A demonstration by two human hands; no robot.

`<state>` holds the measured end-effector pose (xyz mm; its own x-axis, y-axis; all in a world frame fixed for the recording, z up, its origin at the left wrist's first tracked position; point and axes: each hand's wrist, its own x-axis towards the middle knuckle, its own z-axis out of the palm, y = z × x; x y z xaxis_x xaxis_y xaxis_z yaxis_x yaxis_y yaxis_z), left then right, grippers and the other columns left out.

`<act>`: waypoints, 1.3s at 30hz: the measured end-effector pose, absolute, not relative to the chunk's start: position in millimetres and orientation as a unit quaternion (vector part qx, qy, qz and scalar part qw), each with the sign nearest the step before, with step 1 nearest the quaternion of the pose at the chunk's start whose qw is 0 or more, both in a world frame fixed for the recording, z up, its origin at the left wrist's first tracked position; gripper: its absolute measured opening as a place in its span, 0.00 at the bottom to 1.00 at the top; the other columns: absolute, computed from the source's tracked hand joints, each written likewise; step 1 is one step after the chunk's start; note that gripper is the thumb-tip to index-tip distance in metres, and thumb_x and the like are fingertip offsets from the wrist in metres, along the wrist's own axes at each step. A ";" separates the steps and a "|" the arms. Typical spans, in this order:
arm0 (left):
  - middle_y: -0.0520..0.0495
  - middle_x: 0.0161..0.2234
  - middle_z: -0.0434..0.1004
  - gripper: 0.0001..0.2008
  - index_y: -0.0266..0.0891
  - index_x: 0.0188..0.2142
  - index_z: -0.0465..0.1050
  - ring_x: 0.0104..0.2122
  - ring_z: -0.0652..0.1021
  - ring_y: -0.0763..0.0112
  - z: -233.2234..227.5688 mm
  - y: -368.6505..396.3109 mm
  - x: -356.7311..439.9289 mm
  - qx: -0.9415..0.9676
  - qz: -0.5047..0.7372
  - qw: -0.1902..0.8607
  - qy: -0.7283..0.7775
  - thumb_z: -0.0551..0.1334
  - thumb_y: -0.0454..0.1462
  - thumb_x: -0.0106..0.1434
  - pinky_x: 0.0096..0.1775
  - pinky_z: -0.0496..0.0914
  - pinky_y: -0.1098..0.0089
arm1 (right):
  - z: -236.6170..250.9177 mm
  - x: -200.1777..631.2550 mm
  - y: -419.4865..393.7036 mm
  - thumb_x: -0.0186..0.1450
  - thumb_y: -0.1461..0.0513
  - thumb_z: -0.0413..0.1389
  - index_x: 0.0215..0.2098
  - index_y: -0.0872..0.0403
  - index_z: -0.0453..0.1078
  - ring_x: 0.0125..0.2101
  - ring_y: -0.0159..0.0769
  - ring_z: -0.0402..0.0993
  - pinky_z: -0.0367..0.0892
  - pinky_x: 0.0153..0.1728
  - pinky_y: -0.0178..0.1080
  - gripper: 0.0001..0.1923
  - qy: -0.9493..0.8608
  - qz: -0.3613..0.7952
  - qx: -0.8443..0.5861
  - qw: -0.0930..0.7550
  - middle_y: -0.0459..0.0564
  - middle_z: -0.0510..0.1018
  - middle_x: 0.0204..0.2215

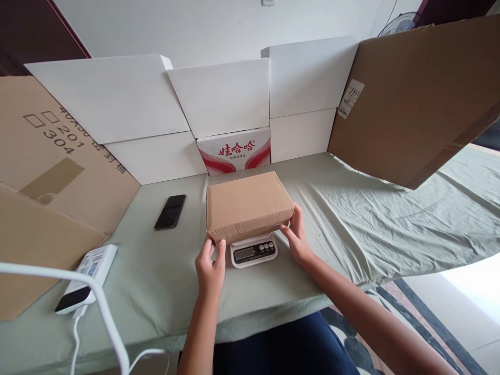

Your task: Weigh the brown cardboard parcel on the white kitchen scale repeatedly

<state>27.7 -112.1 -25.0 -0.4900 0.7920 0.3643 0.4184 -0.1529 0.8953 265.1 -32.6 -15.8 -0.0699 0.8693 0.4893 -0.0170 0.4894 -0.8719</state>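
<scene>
A closed brown cardboard box rests on a small white digital scale, whose display and buttons stick out at the front. My left hand touches the box's near left corner with its fingertips. My right hand holds the box's near right corner, fingers against its side. Both hands grip the box at its lower front edge.
A black phone lies left of the box on the green cloth-covered table. A white power bank with cable sits at the front left. White cartons and brown cardboard sheets stand behind and at both sides.
</scene>
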 end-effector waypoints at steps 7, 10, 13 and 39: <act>0.38 0.46 0.83 0.21 0.38 0.49 0.74 0.48 0.83 0.58 -26.6 -111.1 27.0 0.474 0.595 0.171 0.626 0.62 0.51 0.67 0.52 0.75 0.64 | -12.3 264.3 -31.7 0.68 0.52 0.54 0.66 0.41 0.54 0.64 0.49 0.60 0.58 0.65 0.57 0.30 -0.619 0.402 -0.346 0.580 0.51 0.62 0.66; 0.38 0.47 0.83 0.21 0.39 0.49 0.74 0.50 0.83 0.57 -25.5 -111.1 27.7 0.471 0.596 0.174 0.627 0.61 0.51 0.67 0.52 0.75 0.64 | -10.3 264.1 -31.7 0.68 0.53 0.54 0.66 0.42 0.55 0.62 0.50 0.62 0.60 0.64 0.57 0.29 -0.614 0.410 -0.349 0.578 0.52 0.62 0.65; 0.37 0.48 0.83 0.21 0.39 0.50 0.74 0.51 0.82 0.57 -25.4 -110.4 27.7 0.469 0.600 0.179 0.623 0.61 0.51 0.67 0.52 0.75 0.64 | -9.2 263.6 -31.9 0.67 0.53 0.54 0.66 0.42 0.55 0.62 0.51 0.62 0.61 0.62 0.57 0.30 -0.609 0.414 -0.353 0.577 0.53 0.63 0.66; 0.32 0.60 0.75 0.33 0.36 0.63 0.69 0.59 0.77 0.52 -26.3 -107.5 27.8 0.419 0.656 0.225 0.586 0.63 0.53 0.66 0.61 0.70 0.58 | -8.0 266.4 -30.9 0.70 0.49 0.52 0.69 0.41 0.54 0.63 0.51 0.64 0.64 0.62 0.56 0.31 -0.620 0.381 -0.360 0.584 0.52 0.64 0.66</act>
